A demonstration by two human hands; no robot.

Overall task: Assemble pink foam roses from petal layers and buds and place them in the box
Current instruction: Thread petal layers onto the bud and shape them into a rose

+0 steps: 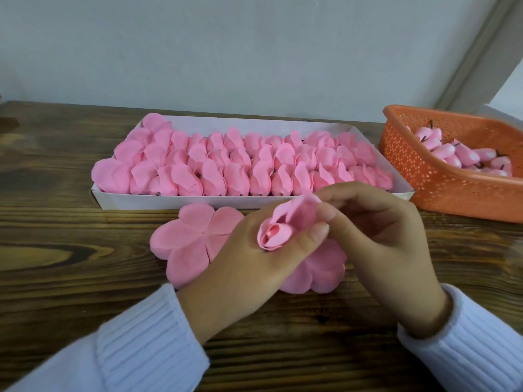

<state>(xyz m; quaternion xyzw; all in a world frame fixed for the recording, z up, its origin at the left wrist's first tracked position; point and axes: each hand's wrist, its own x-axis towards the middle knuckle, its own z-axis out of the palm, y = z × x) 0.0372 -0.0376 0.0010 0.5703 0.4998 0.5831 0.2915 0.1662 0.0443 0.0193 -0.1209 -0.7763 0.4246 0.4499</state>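
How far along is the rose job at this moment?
Done: the box looks nearly full, three rows of roses. In hand: the left hand holds a bud while the right hand pinches a petal around it. Left: flat petal layers on the table and spare buds in the basket are unused.

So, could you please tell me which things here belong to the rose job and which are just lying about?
Job: half-wrapped pink foam rose, flat pink foam petal layers, white cardboard box, orange plastic bud basket, left hand, right hand.
Lying about: grey wall strip.
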